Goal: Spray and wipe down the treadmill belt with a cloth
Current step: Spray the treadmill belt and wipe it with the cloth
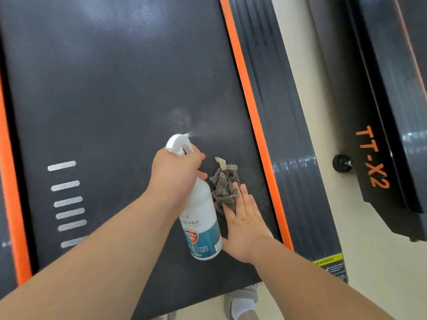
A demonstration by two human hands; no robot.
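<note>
Head view, looking down: my left hand (178, 172) grips the neck of the white spray bottle (201, 227), fingers curled on the trigger. A fine mist leaves the nozzle toward the orange strip (251, 107) on the right edge of the treadmill belt (104, 100). My right hand (245, 222) lies flat, fingers straight, between the bottle and the orange strip. Its fingertips press the edge of the crumpled grey cloth (224, 183), which sits on the belt just inside the strip. A pale damp patch (180, 116) shows on the belt further from the strip than the nozzle.

I judge I'm in the spraying step, with wiping next. To do it well I should lay a light, even mist over one band of the belt rather than soak one spot. I should keep the nozzle aimed at the belt, not at the ribbed side rail (288, 135) beyond the strip. Then I should gather more cloth under my palm before wiping; only the fingertips hold it now, so it may bunch and skip. Long overlapping strokes from the strip across toward the white dashes (67, 199) should cover it.
</note>
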